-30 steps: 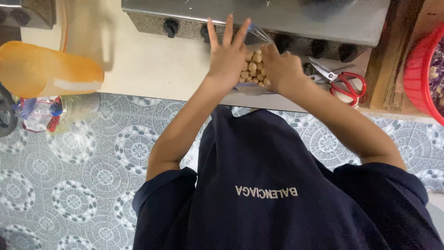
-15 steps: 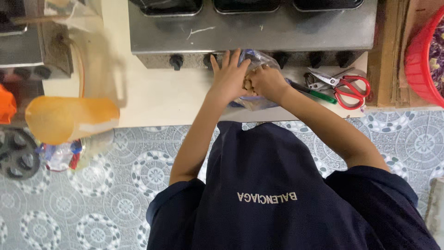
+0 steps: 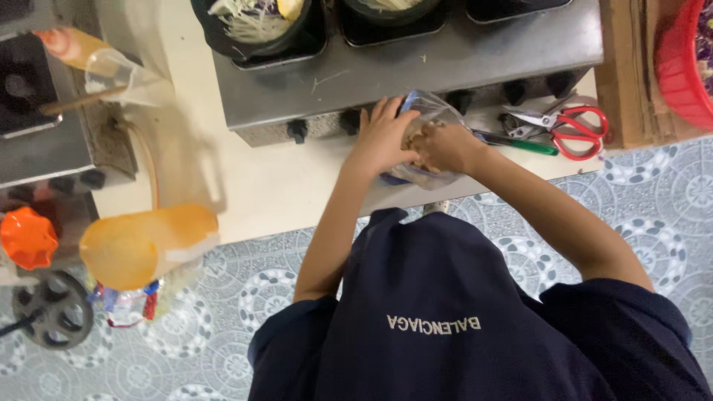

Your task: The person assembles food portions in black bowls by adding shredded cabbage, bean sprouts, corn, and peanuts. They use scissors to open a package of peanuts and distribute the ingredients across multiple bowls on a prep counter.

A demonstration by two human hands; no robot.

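Both hands meet at a clear plastic bag (image 3: 423,119) that sits on the pale desk (image 3: 282,186), right against the front of the steel stove (image 3: 445,59). The left hand (image 3: 382,141) lies on the bag's left side with its fingers spread flat over the plastic, so its grip is loose and apart rather than clamped. The right hand (image 3: 444,147) is bunched at the bag's mouth, fingers drawn together on the plastic; how firmly it pinches is hard to tell, since the fingertips are hidden behind the knuckles. Something small and light brown seems to show inside the bag, but it is too blurred to name.

Just right of the bag, a green-handled tool (image 3: 520,142) lies on the desk, and beyond it a pair of red-handled scissors (image 3: 564,128). A row of black knobs (image 3: 298,131) runs along the stove's front, behind the bag. On top of the stove, behind and left of the bag, a dark pot (image 3: 256,26) holds pale shredded food. Well to the left of the bag, an orange plastic jug (image 3: 137,245) stands at the desk's near edge. Far right of the bag, a red basket (image 3: 679,67) rests on a wooden surface. Below the desk lies a grey patterned floor (image 3: 223,297).
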